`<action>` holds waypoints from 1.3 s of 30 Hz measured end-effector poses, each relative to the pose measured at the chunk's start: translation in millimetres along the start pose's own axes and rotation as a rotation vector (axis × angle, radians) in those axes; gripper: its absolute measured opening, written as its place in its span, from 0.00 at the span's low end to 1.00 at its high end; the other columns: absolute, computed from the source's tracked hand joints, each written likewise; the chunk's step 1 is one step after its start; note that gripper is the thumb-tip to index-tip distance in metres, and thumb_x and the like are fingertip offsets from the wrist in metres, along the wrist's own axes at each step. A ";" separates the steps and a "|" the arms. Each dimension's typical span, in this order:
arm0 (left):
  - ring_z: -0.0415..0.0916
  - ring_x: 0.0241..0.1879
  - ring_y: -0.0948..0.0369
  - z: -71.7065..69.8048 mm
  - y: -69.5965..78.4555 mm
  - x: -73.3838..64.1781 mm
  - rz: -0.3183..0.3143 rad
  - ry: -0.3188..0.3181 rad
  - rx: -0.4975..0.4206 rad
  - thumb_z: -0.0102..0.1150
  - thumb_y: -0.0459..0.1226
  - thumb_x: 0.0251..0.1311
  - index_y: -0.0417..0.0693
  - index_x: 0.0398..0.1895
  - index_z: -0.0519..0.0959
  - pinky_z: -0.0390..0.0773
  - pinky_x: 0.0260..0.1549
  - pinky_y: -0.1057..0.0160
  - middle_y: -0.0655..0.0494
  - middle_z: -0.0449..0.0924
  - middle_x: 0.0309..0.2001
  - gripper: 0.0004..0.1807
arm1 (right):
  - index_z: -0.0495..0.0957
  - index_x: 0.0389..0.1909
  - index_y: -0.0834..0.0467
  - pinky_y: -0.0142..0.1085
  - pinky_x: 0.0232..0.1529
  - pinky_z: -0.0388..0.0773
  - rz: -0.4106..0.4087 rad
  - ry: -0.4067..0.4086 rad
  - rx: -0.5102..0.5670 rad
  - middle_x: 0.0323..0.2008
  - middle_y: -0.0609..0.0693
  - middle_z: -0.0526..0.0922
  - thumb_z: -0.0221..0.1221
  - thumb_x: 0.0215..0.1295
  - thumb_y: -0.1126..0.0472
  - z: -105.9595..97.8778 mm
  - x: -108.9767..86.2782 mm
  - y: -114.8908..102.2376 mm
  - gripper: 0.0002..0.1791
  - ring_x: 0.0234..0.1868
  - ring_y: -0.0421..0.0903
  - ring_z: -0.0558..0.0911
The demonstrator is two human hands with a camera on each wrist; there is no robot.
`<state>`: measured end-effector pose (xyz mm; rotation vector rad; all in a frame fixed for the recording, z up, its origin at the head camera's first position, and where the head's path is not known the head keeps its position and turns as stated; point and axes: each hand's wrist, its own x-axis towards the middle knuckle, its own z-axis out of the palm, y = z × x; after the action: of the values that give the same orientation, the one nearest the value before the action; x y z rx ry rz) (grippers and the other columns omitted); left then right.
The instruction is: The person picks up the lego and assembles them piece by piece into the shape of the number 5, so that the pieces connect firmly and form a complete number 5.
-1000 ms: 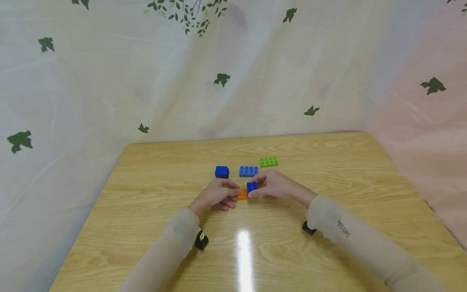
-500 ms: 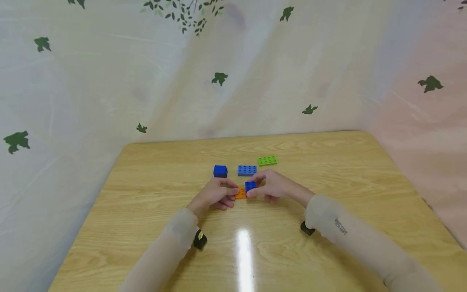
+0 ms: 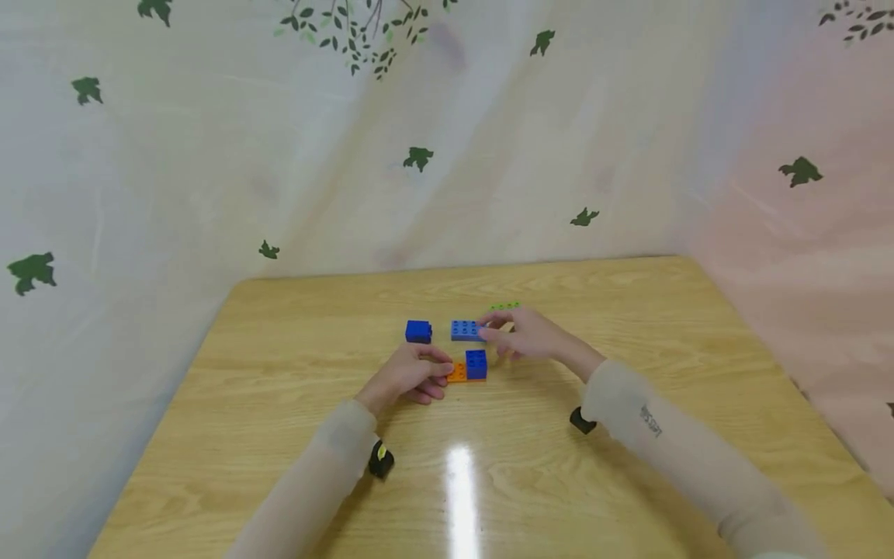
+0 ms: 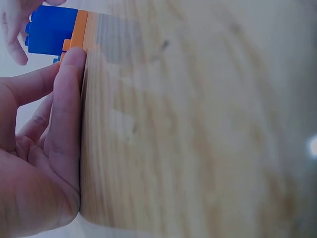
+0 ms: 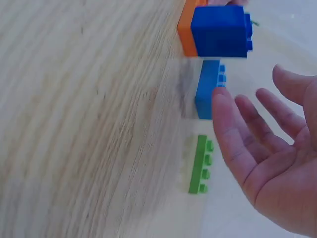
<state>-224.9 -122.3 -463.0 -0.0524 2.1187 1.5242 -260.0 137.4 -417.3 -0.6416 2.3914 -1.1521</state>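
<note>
My left hand (image 3: 410,373) pinches the left end of a flat orange toy brick (image 3: 456,373) lying on the table. A dark blue block (image 3: 476,366) stands studs-up on the orange brick's right half; the left wrist view shows the blue block (image 4: 52,30) seated against it. Nothing is between the fingers of my right hand (image 3: 527,335), which are spread and slightly bent. Its fingertips overlap the right end of a lighter blue eight-stud brick (image 3: 464,331). In the right wrist view the hand (image 5: 270,144) is beside that brick (image 5: 206,91).
Behind the right hand lies a thin green brick (image 3: 504,307), partly covered in the head view. Another dark blue block (image 3: 418,331) rests on its side beyond the left hand, studs facing right. A patterned cloth (image 3: 335,178) hangs behind the wooden table (image 3: 293,310).
My right hand has let go of the dark blue block, which stays on the orange brick, and has moved away to the lighter blue brick. The left hand keeps its hold.
</note>
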 end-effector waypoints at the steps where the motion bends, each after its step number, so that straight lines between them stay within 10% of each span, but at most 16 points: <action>1: 0.86 0.27 0.55 0.2 0.4 -0.3 0.003 -0.002 0.001 0.65 0.42 0.67 0.45 0.52 0.81 0.86 0.25 0.59 0.47 0.85 0.35 0.15 | 0.74 0.67 0.59 0.47 0.35 0.86 -0.007 0.023 0.013 0.55 0.57 0.80 0.58 0.76 0.50 -1.9 1.0 1.8 0.25 0.39 0.55 0.85; 7: 0.85 0.26 0.56 3.4 2.7 -1.8 0.010 -0.013 -0.011 0.66 0.42 0.67 0.45 0.52 0.82 0.85 0.25 0.59 0.47 0.85 0.35 0.15 | 0.69 0.71 0.62 0.44 0.35 0.86 -0.032 0.054 0.043 0.66 0.60 0.74 0.61 0.73 0.62 -3.4 9.3 18.2 0.28 0.36 0.52 0.85; 20: 0.86 0.26 0.57 5.2 2.1 -1.8 0.009 -0.016 -0.008 0.66 0.43 0.67 0.46 0.52 0.82 0.86 0.25 0.59 0.48 0.85 0.35 0.15 | 0.67 0.74 0.55 0.39 0.27 0.84 0.040 0.018 -0.019 0.34 0.53 0.86 0.64 0.70 0.62 6.1 18.7 24.4 0.33 0.27 0.47 0.84; 30: 0.86 0.27 0.56 3.0 1.7 -3.4 0.021 -0.027 -0.006 0.65 0.43 0.68 0.46 0.53 0.81 0.86 0.26 0.59 0.48 0.85 0.35 0.15 | 0.69 0.71 0.61 0.32 0.19 0.75 0.015 0.042 -0.079 0.55 0.57 0.80 0.64 0.69 0.65 12.3 19.1 21.9 0.30 0.19 0.44 0.78; 39: 0.86 0.28 0.56 -0.4 -1.2 -3.8 0.049 -0.033 -0.006 0.65 0.43 0.68 0.45 0.54 0.81 0.86 0.26 0.60 0.48 0.85 0.35 0.16 | 0.72 0.69 0.61 0.33 0.20 0.76 0.039 0.041 -0.089 0.48 0.54 0.81 0.65 0.70 0.62 12.7 20.4 20.4 0.28 0.21 0.43 0.80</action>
<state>-221.4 -124.2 -462.3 0.0224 2.1045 1.5486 -274.3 129.4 -444.1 -0.6025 2.4907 -1.0573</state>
